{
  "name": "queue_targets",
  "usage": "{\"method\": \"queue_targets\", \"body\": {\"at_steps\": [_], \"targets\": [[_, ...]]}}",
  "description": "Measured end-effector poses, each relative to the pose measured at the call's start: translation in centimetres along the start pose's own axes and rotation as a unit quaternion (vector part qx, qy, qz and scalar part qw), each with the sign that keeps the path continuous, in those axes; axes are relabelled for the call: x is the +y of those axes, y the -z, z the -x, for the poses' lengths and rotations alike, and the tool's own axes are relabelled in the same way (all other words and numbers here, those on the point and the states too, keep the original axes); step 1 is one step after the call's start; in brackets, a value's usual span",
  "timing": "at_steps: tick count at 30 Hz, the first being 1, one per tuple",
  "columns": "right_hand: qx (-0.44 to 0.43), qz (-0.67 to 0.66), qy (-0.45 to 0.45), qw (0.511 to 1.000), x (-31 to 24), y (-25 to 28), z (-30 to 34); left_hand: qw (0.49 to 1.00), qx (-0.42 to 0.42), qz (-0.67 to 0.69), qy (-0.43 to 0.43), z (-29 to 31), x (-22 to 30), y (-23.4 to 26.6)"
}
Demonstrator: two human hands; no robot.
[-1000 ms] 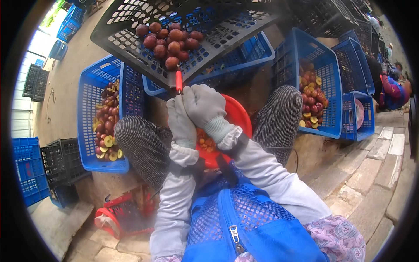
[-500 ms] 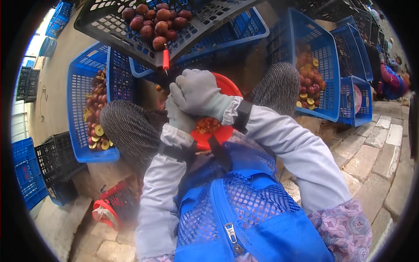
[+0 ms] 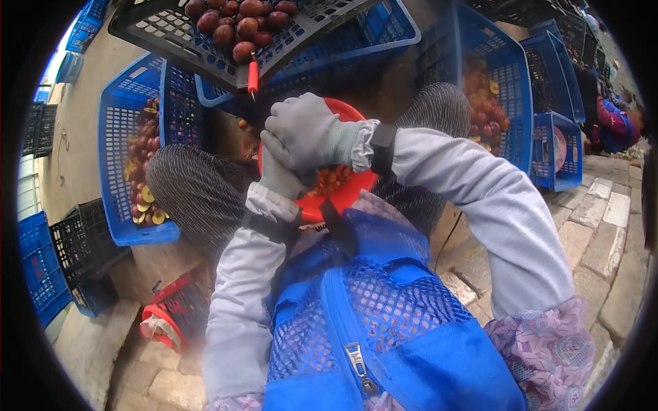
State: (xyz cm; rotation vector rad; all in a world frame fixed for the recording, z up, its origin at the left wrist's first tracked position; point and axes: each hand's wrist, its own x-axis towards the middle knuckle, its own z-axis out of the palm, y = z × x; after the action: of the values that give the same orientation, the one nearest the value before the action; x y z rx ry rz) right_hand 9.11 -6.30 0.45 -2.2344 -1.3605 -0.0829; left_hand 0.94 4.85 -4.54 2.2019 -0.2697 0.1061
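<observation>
My right hand (image 3: pixel 305 133), in a grey glove, is closed and lies over my left hand (image 3: pixel 279 172), gloved alike. The left's fingers are mostly covered, and whatever lies between the two hands is hidden. Both are above a red basin (image 3: pixel 360 181) between my knees, which holds small orange-brown pieces (image 3: pixel 332 179). Just beyond the hands, a red-handled tool (image 3: pixel 253 75) with a thin pointed tip sticks out at the corner of a tilted black crate (image 3: pixel 164 44). Whole dark-red plums (image 3: pixel 247 29) are heaped in that crate.
Blue crates stand left (image 3: pixel 130 236) and right (image 3: pixel 519 103), holding whole and cut plums. Another blue crate (image 3: pixel 404 34) is under the black one. A red basket-like container (image 3: pixel 171 315) rests at lower left on brick paving. Another person (image 3: pixel 613 123) is at the far right.
My hands stay pressed together over the basin, with the right turned slightly. The crates sit a little higher in the picture, and more of the red basin shows.
</observation>
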Motion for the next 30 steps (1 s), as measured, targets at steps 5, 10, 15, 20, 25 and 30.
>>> {"method": "queue_targets", "body": {"at_steps": [5, 10, 15, 20, 25, 30], "targets": [[-0.071, -0.036, 0.093, 0.993, -0.2, 1.4, -1.4, 0.715, -0.090, 0.647, 0.247, 0.9, 1.1, -2.1], [-0.004, -0.648, -0.339, 0.682, 0.7, 4.2, -1.3, 0.522, -0.096, 0.756, 0.384, -1.5, 4.6, 0.5], [0.018, -0.774, -0.390, 0.499, 2.9, 4.8, 1.1, 0.547, -0.079, 0.725, 0.412, -2.2, 5.8, 1.8], [-0.002, -0.776, -0.407, 0.481, 3.0, 6.8, 2.4, 0.631, -0.030, 0.684, 0.365, -1.8, 5.4, 2.8], [0.118, -0.185, -0.315, 0.923, 6.6, 18.0, 8.2, 0.895, 0.219, 0.299, 0.250, -0.2, 5.5, 13.4], [0.063, 0.236, -0.343, 0.907, 7.3, 22.2, 8.0, 0.901, 0.377, -0.176, 0.120, 1.8, 0.5, 23.9]]}}
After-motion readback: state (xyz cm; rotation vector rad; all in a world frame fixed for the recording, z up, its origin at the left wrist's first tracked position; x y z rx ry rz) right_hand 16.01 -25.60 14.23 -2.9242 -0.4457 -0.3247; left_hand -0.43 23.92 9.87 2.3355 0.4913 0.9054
